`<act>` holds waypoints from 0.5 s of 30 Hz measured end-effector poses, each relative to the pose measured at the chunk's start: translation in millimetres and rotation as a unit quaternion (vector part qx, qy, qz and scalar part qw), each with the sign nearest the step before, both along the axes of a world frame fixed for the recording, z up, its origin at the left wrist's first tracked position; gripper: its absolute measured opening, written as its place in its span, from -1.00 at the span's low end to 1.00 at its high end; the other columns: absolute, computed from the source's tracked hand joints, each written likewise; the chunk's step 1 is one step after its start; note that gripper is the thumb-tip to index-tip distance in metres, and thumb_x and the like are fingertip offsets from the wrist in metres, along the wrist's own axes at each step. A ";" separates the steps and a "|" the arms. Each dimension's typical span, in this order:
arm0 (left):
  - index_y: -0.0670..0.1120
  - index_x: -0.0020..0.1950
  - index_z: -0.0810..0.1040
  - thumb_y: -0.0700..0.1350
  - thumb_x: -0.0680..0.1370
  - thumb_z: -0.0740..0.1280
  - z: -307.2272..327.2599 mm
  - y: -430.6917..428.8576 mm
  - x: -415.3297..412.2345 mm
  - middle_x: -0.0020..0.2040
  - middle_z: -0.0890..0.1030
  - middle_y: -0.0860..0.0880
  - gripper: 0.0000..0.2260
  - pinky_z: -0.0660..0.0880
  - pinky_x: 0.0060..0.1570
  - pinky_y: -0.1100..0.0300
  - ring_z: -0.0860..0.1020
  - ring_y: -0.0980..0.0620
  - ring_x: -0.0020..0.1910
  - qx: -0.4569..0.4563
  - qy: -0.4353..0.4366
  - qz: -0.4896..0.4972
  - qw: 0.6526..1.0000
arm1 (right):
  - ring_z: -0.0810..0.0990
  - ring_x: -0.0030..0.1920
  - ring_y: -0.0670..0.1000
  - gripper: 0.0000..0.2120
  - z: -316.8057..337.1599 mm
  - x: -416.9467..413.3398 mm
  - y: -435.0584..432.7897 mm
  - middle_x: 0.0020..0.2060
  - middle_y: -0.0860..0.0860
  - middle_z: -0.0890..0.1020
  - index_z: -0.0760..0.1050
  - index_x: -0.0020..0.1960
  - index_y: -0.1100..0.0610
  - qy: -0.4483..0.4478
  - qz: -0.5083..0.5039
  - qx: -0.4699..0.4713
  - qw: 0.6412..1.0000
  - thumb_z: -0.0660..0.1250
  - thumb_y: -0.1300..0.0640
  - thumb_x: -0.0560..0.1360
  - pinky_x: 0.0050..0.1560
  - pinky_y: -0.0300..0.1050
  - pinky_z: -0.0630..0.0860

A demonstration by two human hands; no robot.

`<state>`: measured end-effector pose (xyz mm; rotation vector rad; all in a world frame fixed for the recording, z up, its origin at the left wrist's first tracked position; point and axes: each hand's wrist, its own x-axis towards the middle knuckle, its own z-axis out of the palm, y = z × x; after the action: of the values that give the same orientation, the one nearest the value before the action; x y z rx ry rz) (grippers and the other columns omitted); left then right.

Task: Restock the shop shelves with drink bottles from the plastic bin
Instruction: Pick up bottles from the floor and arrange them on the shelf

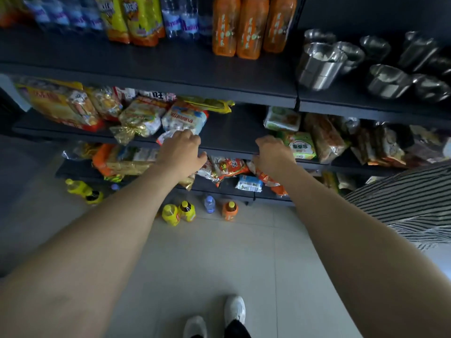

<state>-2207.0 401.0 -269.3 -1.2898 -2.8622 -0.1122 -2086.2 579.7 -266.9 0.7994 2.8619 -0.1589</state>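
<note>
Where the dark shelving (219,76) carries drink bottles (246,28) on its top tier, the left hand (180,152) and right hand (273,154) rest curled at the middle shelf (231,132) front edge; whether either grips anything cannot be told. On the floor (219,252) stand smaller bottles (186,211).

The light is dim and cool overall. The pale tiled floor (219,264) is the brightest area, while the dark grey metal shelves (170,69) sit in shadow. The shiny steel cups (319,64) catch soft highlights. Wide-angle distortion bends the shelf lines and stretches the edges, and the orange plastic drink bottles (246,28) at the top look soft and smeared.
</note>
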 end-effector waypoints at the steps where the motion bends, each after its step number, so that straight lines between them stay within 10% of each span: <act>1: -0.20 0.22 0.47 0.03 0.54 0.21 -9.9 -2.9 -1.5 0.16 0.49 -0.18 -0.62 0.43 0.08 -0.03 0.43 -0.18 0.18 0.001 -0.004 -0.001 1.000 | 0.34 0.33 0.15 -0.55 -7.7 -0.8 -2.4 0.34 0.12 0.36 0.27 0.41 0.14 0.000 -0.005 -0.005 1.000 0.21 0.03 0.57 0.27 0.05 0.34; 15: -0.21 0.15 0.53 -0.01 0.50 0.27 -163.9 14.9 1.9 0.11 0.53 -0.20 -0.66 0.44 0.01 0.00 0.46 -0.20 0.13 0.022 -0.066 0.009 0.998 | 0.44 0.24 0.18 -0.58 -164.6 10.2 11.1 0.24 0.16 0.47 0.34 0.35 0.15 -0.026 -0.058 -0.090 0.994 0.25 0.06 0.54 0.16 0.02 0.40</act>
<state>-2205.1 415.9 -433.3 -1.2956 -2.9600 -0.2691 -2076.0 590.8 -431.4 0.9177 2.7046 -0.3974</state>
